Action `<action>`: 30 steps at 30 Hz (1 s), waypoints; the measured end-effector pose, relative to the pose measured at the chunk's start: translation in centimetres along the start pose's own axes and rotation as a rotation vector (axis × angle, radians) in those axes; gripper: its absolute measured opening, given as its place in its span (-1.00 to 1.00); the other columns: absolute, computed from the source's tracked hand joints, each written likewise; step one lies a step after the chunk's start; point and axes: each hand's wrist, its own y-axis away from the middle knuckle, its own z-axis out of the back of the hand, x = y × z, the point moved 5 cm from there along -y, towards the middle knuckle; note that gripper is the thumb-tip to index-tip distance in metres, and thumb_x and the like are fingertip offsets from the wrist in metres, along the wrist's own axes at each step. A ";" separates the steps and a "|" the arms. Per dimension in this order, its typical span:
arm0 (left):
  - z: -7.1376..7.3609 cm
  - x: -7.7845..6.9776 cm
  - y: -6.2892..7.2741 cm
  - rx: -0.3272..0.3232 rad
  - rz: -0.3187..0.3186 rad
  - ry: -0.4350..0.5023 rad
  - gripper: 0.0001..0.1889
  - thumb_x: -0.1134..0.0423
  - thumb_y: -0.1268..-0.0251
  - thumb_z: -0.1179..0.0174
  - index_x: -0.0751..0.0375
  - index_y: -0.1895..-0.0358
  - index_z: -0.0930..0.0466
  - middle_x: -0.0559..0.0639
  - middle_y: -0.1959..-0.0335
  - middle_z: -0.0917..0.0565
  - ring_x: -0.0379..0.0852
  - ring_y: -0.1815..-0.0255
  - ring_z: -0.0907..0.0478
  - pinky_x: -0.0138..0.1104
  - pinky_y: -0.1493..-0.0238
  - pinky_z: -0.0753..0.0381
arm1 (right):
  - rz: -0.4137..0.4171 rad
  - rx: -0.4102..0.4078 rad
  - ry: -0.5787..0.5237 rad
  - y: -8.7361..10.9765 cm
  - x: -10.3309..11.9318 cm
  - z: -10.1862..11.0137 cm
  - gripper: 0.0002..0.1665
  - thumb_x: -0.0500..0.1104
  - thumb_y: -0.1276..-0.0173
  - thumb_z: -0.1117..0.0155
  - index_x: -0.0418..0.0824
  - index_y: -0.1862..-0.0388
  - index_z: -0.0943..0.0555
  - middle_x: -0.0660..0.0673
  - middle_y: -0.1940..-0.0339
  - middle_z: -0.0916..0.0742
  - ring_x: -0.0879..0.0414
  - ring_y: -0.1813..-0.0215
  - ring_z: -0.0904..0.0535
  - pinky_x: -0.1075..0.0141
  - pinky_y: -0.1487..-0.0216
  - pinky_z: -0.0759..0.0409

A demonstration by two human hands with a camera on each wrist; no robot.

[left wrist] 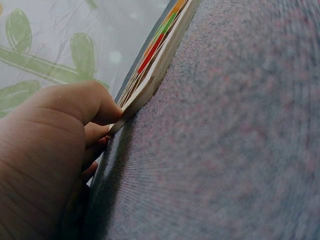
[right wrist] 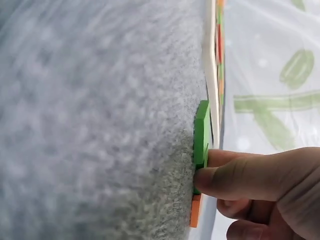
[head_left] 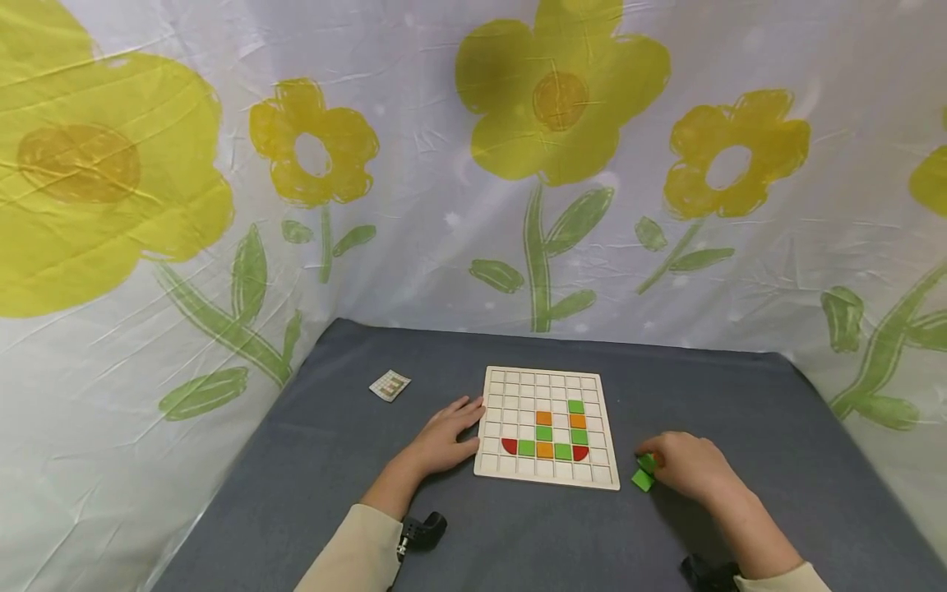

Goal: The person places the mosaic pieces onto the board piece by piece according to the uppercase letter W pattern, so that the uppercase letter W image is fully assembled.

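A pale wooden grid board (head_left: pixel 510 395) lies on the dark cloth, with green, orange and red tiles set in some of its squares. My left hand (head_left: pixel 444 438) rests at the board's left edge, fingers extended, and the thumb touches the rim (left wrist: pixel 142 92) in the left wrist view. Right of the board, my right hand (head_left: pixel 688 464) pinches a small green tile (head_left: pixel 647 462) between thumb and index finger. Another green tile (head_left: pixel 643 480) lies just in front of it on the cloth. The right wrist view also shows an orange tile (right wrist: pixel 195 211) close below the fingers.
A small card (head_left: pixel 389 386) printed with a grid pattern lies on the cloth, left of the board. The dark grey cloth (head_left: pixel 533 543) covers the table. Behind it hangs a white curtain (head_left: pixel 422 247) with yellow flowers.
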 end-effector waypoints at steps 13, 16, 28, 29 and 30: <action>0.0 -0.2 0.0 0.008 0.017 -0.006 -0.37 0.07 -0.51 -0.10 0.11 -0.58 -0.31 -0.09 -0.62 -0.21 0.04 -0.66 0.00 0.13 -0.53 -0.07 | 0.050 -0.006 0.006 0.0 -0.5 -0.2 -0.62 -0.36 -0.08 -0.45 -0.06 0.12 -0.85 0.10 0.56 -0.46 0.15 0.45 -0.32 0.23 0.49 -0.22; 0.0 -0.2 0.0 0.008 0.017 -0.009 -0.37 0.07 -0.50 -0.11 0.11 -0.58 -0.31 -0.09 -0.62 -0.21 0.04 -0.66 0.00 0.13 -0.53 -0.07 | 0.064 -0.009 0.005 0.0 -0.4 -0.1 -0.68 -0.32 -0.12 -0.49 -0.06 0.13 -0.84 0.10 0.51 -0.47 0.17 0.45 -0.32 0.24 0.48 -0.24; 0.1 -0.2 0.0 0.000 0.005 -0.001 -0.37 0.09 -0.50 -0.10 0.14 -0.58 -0.31 -0.07 -0.62 -0.22 0.05 -0.66 0.00 0.13 -0.53 -0.07 | 0.118 -0.117 0.036 -0.6 2.6 2.3 -0.73 -0.20 -0.11 -0.63 -0.09 0.18 -0.81 0.00 0.26 -0.52 0.24 0.51 -0.35 0.31 0.50 -0.34; 0.1 -0.2 0.0 0.003 0.007 -0.005 -0.37 0.09 -0.50 -0.10 0.13 -0.58 -0.31 -0.08 -0.62 -0.21 0.04 -0.66 0.00 0.12 -0.54 -0.06 | 0.129 -0.120 0.040 -0.8 3.1 2.4 -0.73 -0.21 -0.11 -0.63 -0.10 0.18 -0.81 0.00 0.24 -0.53 0.23 0.51 -0.33 0.31 0.50 -0.33; 0.1 -0.2 0.0 0.003 0.005 -0.004 -0.37 0.09 -0.50 -0.10 0.13 -0.58 -0.31 -0.08 -0.62 -0.21 0.05 -0.66 0.00 0.13 -0.53 -0.06 | 0.137 -0.121 0.039 -1.0 3.5 2.6 -0.74 -0.20 -0.11 -0.63 -0.11 0.18 -0.81 -0.01 0.25 -0.55 0.22 0.51 -0.34 0.30 0.50 -0.34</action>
